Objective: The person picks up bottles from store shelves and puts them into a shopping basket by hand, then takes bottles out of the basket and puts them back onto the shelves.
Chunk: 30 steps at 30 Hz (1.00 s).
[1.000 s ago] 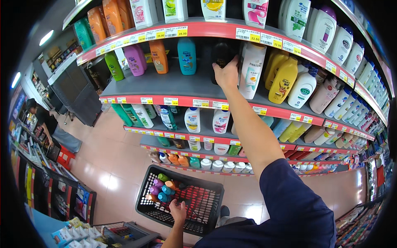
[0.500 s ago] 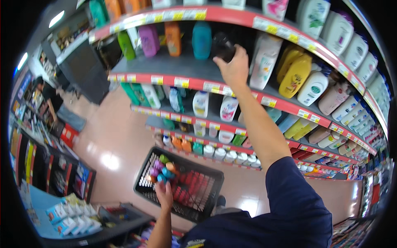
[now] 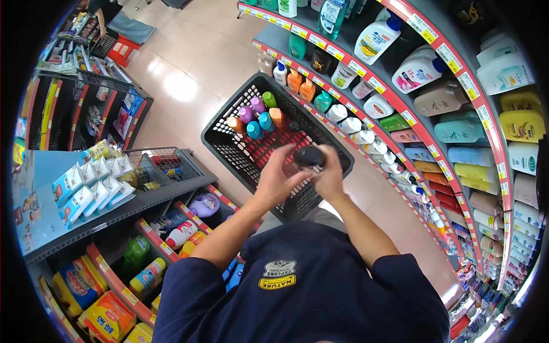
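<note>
Over the shopping basket, my hands are close together around a black bottle, seen nearly end-on with its dark top toward me. My right hand grips its right side, partly blurred. From the left, my left hand curves against the same bottle, thumb below it. Part of the bottle's body is hidden by the hands. At the basket's far end stand several bottles: a purple bottle, a blue bottle, an orange bottle and a green bottle.
Shelves of shampoo and lotion bottles curve along the right. To the left, a blue display top carries white packets, above shelves of detergent bottles. A person's arm shows at the far left, near a red crate.
My right hand has brought the black bottle down from the upper shelf to above the basket. My left hand has moved right to meet it. The view has tilted downward.
</note>
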Tool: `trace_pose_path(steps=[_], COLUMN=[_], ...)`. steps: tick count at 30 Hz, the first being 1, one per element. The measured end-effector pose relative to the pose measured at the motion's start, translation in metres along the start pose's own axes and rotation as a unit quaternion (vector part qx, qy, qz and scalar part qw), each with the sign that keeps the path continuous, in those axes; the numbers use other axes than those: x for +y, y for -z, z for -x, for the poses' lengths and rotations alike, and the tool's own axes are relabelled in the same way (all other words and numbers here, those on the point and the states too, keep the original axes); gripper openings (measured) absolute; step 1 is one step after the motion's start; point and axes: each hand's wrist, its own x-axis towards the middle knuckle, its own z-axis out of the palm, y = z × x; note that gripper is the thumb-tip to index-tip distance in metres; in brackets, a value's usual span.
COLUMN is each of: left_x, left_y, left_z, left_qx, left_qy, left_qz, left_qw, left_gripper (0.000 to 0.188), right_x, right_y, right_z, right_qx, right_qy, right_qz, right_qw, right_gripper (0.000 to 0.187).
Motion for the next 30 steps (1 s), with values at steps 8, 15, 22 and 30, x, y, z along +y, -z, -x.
trace_pose_path(steps=[8, 15, 22, 30], left_x=[-0.088, -0.159, -0.202, -0.174], left_y=[-0.059, -0.086, -0.099, -0.095], left_z=[-0.006, -0.044, -0.071, -0.091], left_qx=[0.053, 0.078, 0.117, 0.016], left_qy=[0.154, 0.209, 0.212, 0.204], left_qz=[-0.052, -0.02, -0.102, -0.107], left_qw=[0.985, 0.975, 0.965, 0.973], left_gripper=[0.066, 0.053, 0.055, 0.064], right_x=[0.085, 0.076, 0.063, 0.047], right_y=[-0.071, -0.04, 0.035, 0.075], right_z=[0.031, 0.012, 0.055, 0.07], right_qx=[-0.082, -0.123, -0.081, -0.011], right_qy=[-0.111, -0.124, -0.242, -0.288], right_qz=[0.053, 0.124, 0.102, 0.073], right_qw=[0.989, 0.977, 0.962, 0.955], right_gripper=[0.055, 0.058, 0.041, 0.036])
